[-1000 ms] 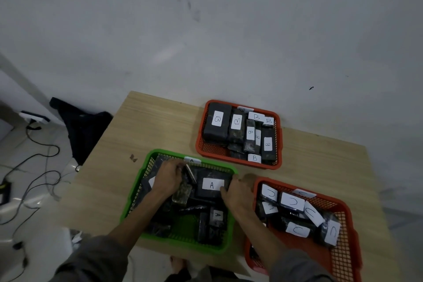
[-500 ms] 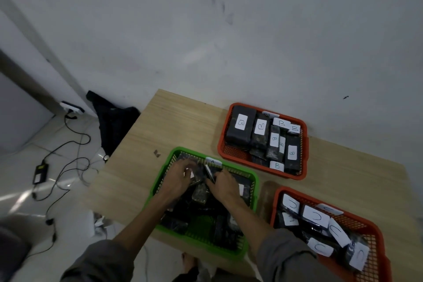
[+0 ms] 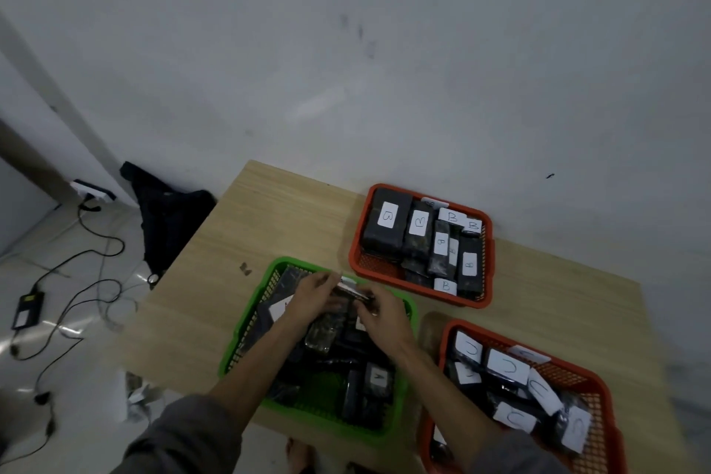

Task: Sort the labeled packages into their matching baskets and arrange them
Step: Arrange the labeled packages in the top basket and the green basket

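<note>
Both hands over green plastic mesh basket [image 3: 246, 323] on light wooden table [image 3: 269, 219]: left hand [image 3: 311, 294] and right hand [image 3: 381, 314] grip one dark wrapped package [image 3: 352, 292] between them. Two orange baskets, B-labelled [image 3: 485, 262] and C-labelled [image 3: 592, 392], sit right.

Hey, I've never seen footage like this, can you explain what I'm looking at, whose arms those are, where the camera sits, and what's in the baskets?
This is no machine: a person wears one wide-angle camera on the head, looking down at their own arms. On the wooden table stand three baskets. The far orange basket holds dark packages labelled B; the near orange basket holds ones labelled C. Both hands work in the green basket. The left hand and right hand grip a dark package between them at its far end. Its label is hidden.
</note>
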Tool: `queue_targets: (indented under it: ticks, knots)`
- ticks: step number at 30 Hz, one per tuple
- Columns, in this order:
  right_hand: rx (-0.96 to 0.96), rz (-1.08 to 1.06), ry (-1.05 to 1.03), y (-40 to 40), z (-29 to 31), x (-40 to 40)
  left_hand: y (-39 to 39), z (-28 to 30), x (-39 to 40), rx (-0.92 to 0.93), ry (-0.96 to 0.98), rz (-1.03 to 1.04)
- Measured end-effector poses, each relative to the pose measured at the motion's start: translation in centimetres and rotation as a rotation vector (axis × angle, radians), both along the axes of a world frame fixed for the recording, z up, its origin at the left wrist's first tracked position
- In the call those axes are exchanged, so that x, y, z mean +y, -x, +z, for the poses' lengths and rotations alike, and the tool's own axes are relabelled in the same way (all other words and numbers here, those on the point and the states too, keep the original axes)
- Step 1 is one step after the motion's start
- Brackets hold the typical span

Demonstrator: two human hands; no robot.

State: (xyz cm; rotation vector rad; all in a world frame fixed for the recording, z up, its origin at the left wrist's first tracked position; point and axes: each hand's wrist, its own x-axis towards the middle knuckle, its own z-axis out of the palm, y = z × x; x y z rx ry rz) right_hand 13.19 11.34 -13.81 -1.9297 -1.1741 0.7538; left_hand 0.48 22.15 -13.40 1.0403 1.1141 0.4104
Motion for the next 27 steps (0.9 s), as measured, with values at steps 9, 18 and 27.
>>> queue_targets:
  ticks: [9, 18, 27]
  knots:
    - [0.630, -0.333, -0.041, -2.2, 1.2, -0.9, -0.8, -0.5, -1.0, -0.046, -0.132, -0.068]
    - [0.873, -0.534, -0.073, -3.8, 0.7, -2.1, -2.3, -1.2, -2.0, -0.071, -0.097, -0.050]
    - [0.959, -0.777, -0.027, -8.1, -0.9, -3.8, -9.4, -1.5, -5.0, -0.142, -0.013, -0.242]
